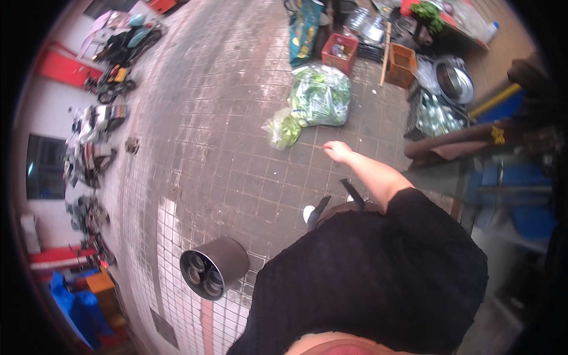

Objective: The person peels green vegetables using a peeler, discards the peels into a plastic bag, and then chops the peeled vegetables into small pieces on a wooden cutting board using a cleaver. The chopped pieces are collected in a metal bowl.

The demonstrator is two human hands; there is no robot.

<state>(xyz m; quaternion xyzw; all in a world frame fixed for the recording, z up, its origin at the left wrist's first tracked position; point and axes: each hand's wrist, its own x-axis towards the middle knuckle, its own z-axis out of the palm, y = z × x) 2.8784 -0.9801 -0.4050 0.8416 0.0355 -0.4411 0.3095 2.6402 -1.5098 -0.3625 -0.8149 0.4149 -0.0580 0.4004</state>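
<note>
My right hand (339, 151) hangs in front of me at the end of my bare forearm, its fingers curled. Whether anything small is inside the fingers cannot be told. My left hand is out of view. Just beyond my right hand, a large clear plastic bag of leafy green vegetables (320, 95) lies on the paving. Against its near left side rests a smaller clear bag of greens (284, 129). The hand appears apart from both bags.
A dark metal cylinder with round openings (215, 268) is ahead-left. Crates, including a red plastic crate (339, 64) and an orange crate (401, 66), a wooden stick (385, 55), metal basins (453, 82) and a crate of bottles (437, 115) crowd the right. Parked scooters (91, 157) line the left.
</note>
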